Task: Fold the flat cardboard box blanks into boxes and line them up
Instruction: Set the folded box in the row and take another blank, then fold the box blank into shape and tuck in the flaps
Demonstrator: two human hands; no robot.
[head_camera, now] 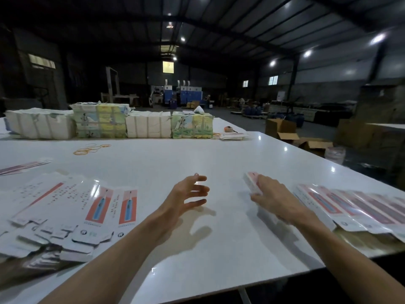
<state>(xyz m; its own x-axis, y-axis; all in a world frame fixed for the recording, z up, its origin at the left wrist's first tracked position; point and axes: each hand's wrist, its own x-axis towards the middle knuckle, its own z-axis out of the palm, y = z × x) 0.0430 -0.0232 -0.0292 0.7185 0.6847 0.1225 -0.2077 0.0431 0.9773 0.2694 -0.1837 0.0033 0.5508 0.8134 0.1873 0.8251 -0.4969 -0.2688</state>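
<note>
I see my left hand spread loose and empty over the white table, my right hand gripping a folded box beside the lined-up boxes, with the flat blanks piled at the left.

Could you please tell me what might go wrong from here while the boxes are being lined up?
1. The row of boxes reaches the near edge of the table and seems to overhang it; the right hand, holding a folded box beside them, might nudge some off.
2. The loose pile of flat blanks also hangs over that edge, so a sweep of the left hand could spill it.
</note>
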